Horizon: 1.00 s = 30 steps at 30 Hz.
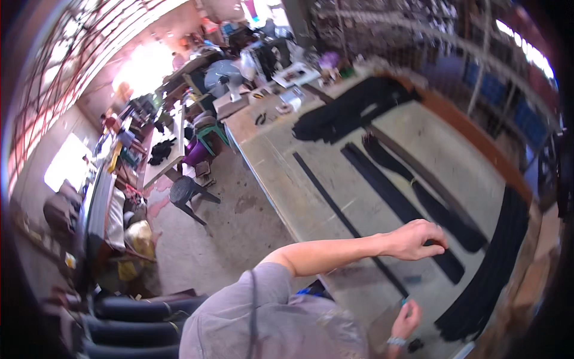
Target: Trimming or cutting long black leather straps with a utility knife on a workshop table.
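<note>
My left hand (pixel 417 240) is over a wide black strip (pixel 388 194) on the table. Its fingers curl in toward the thumb; whether anything is between them is hidden. Close to the table's near end, my right hand (pixel 406 318) pinches a small teal-tipped thing (pixel 405 301) at the end of a thin black strip (pixel 335 206). I cannot make out what that thing is. A band circles the right wrist. Beyond the wide strip lies a black bundle (pixel 430 200), tied partway along with a light band.
The large table (pixel 272 155) also bears a black fabric pile (pixel 359 107) at its far end and a long black stack (pixel 493 263) along the right. A dark stool (pixel 191 192) stands on the floor at left. Dark rolls (pixel 140 308) lie at lower left.
</note>
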Motion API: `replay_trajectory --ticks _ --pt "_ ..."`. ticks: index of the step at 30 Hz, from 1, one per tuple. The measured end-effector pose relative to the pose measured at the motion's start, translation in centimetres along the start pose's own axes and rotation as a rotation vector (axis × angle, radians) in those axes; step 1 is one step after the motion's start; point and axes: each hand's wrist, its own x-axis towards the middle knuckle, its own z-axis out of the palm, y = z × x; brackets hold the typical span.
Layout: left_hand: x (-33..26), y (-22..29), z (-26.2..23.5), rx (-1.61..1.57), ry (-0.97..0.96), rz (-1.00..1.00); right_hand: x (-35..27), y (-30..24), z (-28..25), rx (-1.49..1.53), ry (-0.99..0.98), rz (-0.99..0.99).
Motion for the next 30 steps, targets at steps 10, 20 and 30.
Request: replay_trajectory --ticks 10,20,30 --pt "-8.2 10.0 -13.0 0.890 -0.272 0.126 5.8 -10.1 2.0 0.253 -0.244 -0.395" --pt "-32.6 8.4 -15.9 0.512 -0.315 -0.619 1.4 -13.5 1.4 0.059 -0.428 -0.139" --pt "-48.3 10.9 -10.3 0.161 0.666 -1.063 0.9 -18.5 6.4 -0.130 -0.635 -0.234"
